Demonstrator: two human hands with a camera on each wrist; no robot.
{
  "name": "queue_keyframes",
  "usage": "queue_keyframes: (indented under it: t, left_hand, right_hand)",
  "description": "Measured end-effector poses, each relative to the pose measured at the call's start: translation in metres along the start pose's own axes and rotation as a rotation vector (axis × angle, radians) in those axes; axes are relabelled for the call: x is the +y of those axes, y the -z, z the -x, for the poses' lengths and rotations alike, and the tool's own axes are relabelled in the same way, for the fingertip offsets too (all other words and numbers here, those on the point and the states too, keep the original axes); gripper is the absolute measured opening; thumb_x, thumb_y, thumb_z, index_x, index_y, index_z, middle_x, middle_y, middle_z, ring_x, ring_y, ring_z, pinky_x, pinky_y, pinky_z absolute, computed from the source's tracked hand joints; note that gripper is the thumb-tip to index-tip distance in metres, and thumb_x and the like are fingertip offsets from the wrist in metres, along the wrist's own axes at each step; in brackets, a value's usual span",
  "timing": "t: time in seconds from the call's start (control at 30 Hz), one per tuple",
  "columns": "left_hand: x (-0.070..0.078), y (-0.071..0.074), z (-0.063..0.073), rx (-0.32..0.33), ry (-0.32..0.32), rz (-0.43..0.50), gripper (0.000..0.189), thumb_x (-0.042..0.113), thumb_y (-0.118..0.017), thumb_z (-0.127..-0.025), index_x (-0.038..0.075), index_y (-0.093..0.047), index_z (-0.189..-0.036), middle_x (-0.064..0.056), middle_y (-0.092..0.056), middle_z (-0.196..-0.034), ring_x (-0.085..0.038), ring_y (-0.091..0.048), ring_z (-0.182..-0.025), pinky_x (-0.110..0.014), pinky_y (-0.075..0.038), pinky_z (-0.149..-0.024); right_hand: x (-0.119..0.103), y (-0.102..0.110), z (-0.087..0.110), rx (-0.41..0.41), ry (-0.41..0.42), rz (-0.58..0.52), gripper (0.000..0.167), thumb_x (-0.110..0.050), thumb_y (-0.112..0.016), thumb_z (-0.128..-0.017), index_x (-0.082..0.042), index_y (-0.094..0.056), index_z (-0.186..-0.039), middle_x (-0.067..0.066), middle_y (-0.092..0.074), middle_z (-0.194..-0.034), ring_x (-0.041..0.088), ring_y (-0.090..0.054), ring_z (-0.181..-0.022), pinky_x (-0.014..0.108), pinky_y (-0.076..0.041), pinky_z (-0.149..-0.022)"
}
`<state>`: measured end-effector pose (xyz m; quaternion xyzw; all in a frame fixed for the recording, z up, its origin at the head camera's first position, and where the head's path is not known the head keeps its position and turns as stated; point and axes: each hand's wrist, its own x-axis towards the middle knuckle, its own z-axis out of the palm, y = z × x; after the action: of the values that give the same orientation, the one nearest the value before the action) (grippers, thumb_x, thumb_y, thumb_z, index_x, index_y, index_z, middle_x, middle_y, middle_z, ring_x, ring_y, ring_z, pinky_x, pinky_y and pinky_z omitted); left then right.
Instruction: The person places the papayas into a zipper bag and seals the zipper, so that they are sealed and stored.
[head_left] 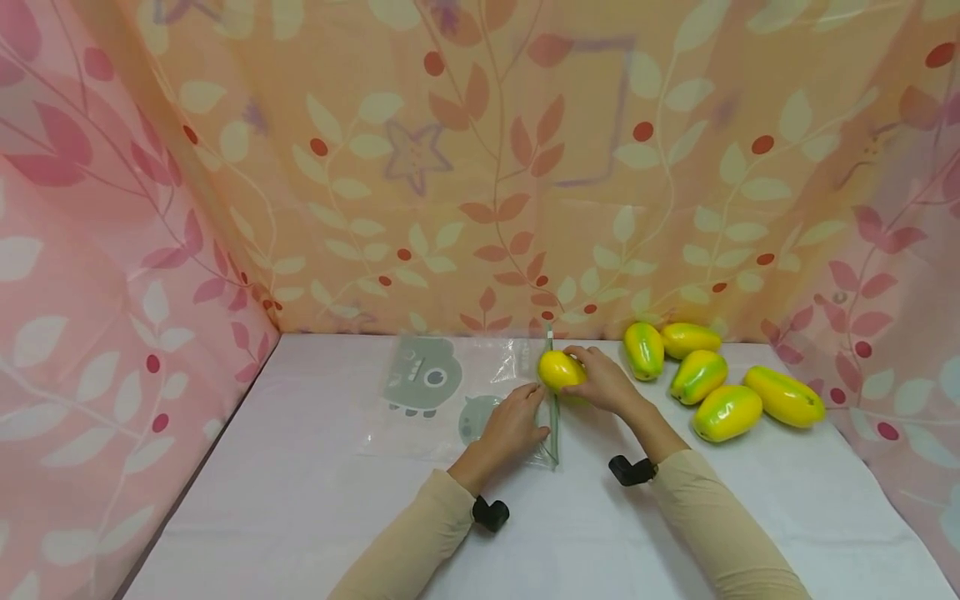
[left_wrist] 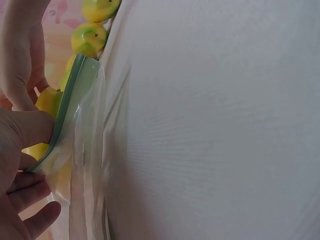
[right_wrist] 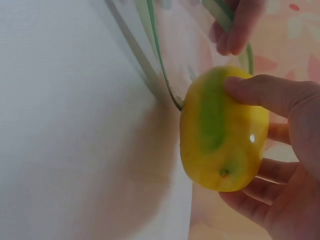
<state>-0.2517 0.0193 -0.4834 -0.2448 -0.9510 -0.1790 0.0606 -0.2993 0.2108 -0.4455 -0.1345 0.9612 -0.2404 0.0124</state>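
A clear zip bag (head_left: 491, 367) with grey-green animal prints lies on the white table, its green-edged mouth facing right. My left hand (head_left: 513, 423) grips one side of that mouth; in the left wrist view the green edge (left_wrist: 70, 95) runs between thumb and fingers, and the bag gapes. My right hand (head_left: 606, 382) holds a yellow-green fruit (head_left: 558, 369), shaped like a papaya, at the opening. Seen from the right wrist, thumb and fingers wrap the fruit (right_wrist: 220, 135) from one side, its stem end toward the camera and its far end at the bag's mouth.
Several more yellow-green fruits (head_left: 727, 414) lie grouped on the table to the right of my right hand. A patterned curtain (head_left: 465, 208) stands along the table's back edge, with pink fabric (head_left: 90, 333) at the left side and more at the right.
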Motion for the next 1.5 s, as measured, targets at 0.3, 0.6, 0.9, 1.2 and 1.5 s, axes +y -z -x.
queue_keyframes:
  t: [0.3, 0.6, 0.9, 1.2, 1.5]
  left_hand:
    - [-0.003, -0.001, 0.0, 0.036, -0.057, -0.013, 0.069, 0.03, -0.079, -0.08, 0.006, -0.052, -0.138, -0.009, -0.055, -0.139, -0.022, -0.054, -0.127, -0.033, -0.046, -0.105]
    - [-0.003, 0.001, 0.0, 0.111, -0.126, -0.004, 0.069, 0.029, -0.081, -0.079, 0.004, -0.053, -0.137, -0.011, -0.057, -0.136, -0.024, -0.056, -0.124, -0.034, -0.047, -0.103]
    - [-0.002, 0.003, -0.001, 0.085, -0.075, 0.008, 0.069, 0.029, -0.078, -0.082, 0.005, -0.05, -0.14, -0.009, -0.054, -0.14, -0.023, -0.054, -0.128, -0.033, -0.045, -0.105]
    - [-0.003, 0.006, -0.001, 0.077, -0.076, 0.026, 0.07, 0.028, -0.079, -0.081, 0.005, -0.05, -0.14, -0.009, -0.054, -0.14, -0.022, -0.055, -0.126, -0.033, -0.047, -0.103]
    - [-0.001, 0.005, 0.001, 0.072, -0.096, 0.046, 0.069, 0.028, -0.079, -0.081, 0.006, -0.051, -0.14, -0.008, -0.055, -0.139, -0.022, -0.055, -0.126, -0.033, -0.048, -0.102]
  right_hand:
    - [0.004, -0.006, -0.008, -0.015, 0.022, -0.045, 0.07, -0.027, -0.079, -0.081, -0.003, -0.047, -0.139, 0.022, -0.056, -0.134, 0.039, -0.054, -0.119, 0.056, -0.042, -0.104]
    - [0.006, -0.015, -0.013, 0.05, 0.036, -0.117, 0.068, -0.03, -0.079, -0.08, 0.001, -0.05, -0.133, 0.022, -0.06, -0.127, 0.036, -0.06, -0.108, 0.051, -0.049, -0.096]
    - [0.009, -0.017, -0.009, -0.012, 0.025, -0.171, 0.059, -0.019, -0.078, -0.081, 0.001, -0.05, -0.129, 0.025, -0.059, -0.123, 0.037, -0.059, -0.107, 0.051, -0.049, -0.095]
    - [0.01, -0.016, -0.011, -0.044, -0.012, -0.187, 0.059, -0.024, -0.077, -0.082, 0.001, -0.054, -0.13, 0.022, -0.064, -0.117, 0.03, -0.06, -0.097, 0.046, -0.053, -0.09]
    - [0.006, -0.027, -0.016, 0.107, -0.033, -0.252, 0.056, -0.026, -0.072, -0.085, 0.005, -0.055, -0.128, 0.024, -0.065, -0.114, 0.033, -0.063, -0.096, 0.042, -0.055, -0.082]
